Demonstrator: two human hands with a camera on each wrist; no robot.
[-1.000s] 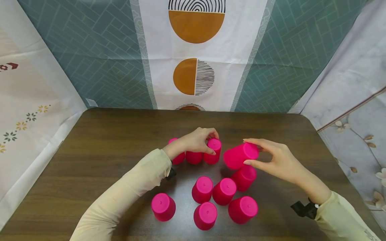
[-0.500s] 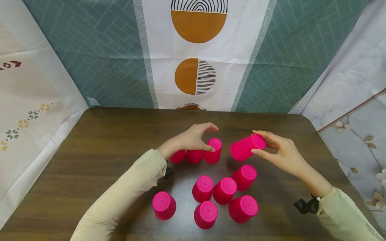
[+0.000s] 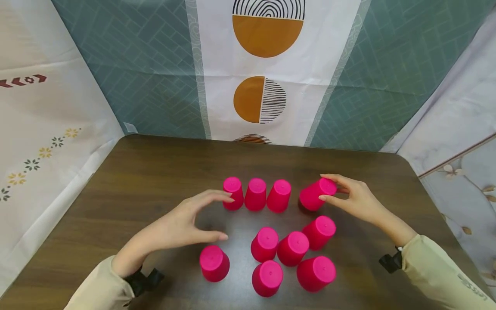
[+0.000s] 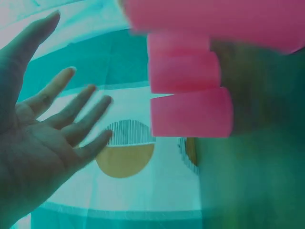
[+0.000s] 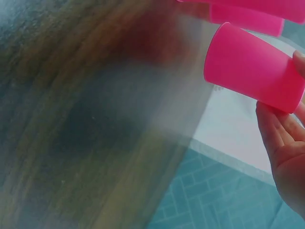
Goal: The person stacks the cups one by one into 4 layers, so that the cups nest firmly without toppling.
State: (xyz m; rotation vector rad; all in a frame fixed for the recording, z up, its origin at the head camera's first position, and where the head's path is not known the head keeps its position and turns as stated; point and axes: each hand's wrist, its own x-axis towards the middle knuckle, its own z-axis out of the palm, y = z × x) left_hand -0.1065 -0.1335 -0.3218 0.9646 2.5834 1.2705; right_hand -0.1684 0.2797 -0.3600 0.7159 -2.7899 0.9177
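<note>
My right hand [image 3: 360,201] grips a pink plastic cup [image 3: 315,196] near its closed base, thumb on one side and fingers on the other. That cup leans with its mouth down and to the left, low over the table, right of three upside-down cups in a row [image 3: 255,196]. In the right wrist view the same cup [image 5: 252,69] is between thumb and fingertips. My left hand [image 3: 180,224] is spread with nothing in it, above and left of a lone upside-down cup [image 3: 214,264]. Its fingers [image 4: 83,105] are extended in the left wrist view.
Several more upside-down pink cups [image 3: 293,247] stand close together at front centre and right on the brown wooden table [image 3: 162,163]. A patterned cloth [image 3: 166,64] hangs behind the far edge, and pale cloths hang along both sides.
My left hand has let go of the row's right-hand cup and drawn back leftward toward the near side. My right hand has raised its cup, then lowered it toward the table.
</note>
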